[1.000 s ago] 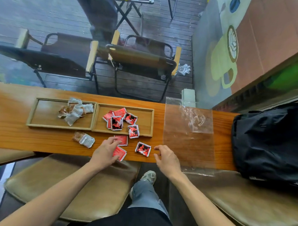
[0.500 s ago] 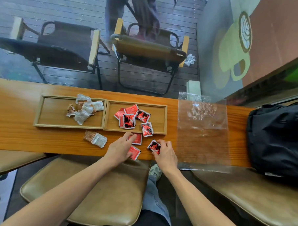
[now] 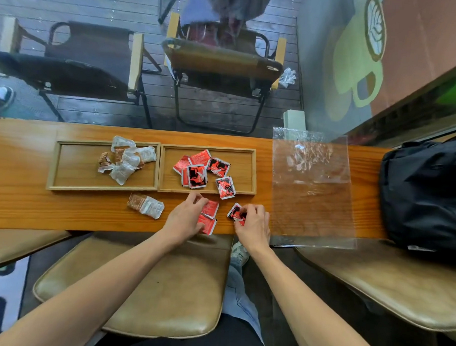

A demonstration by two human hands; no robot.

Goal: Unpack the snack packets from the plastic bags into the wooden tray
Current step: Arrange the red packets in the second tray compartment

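Since a second ago the right hand [image 3: 253,222] slid left and now pinches a red packet [image 3: 235,212] lying flat on the bench [image 3: 37,206], tilted diagonally. Left hand [image 3: 187,218] presses, fingers curled, on two more red packets [image 3: 209,216], stacked near-to-far, just below the right wooden tray [image 3: 249,171].

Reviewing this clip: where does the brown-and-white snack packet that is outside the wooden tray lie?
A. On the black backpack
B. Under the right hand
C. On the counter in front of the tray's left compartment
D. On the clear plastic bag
C: the brown-and-white packet lies on the bare counter, just in front of the wooden tray and its left compartment, left of the left hand.
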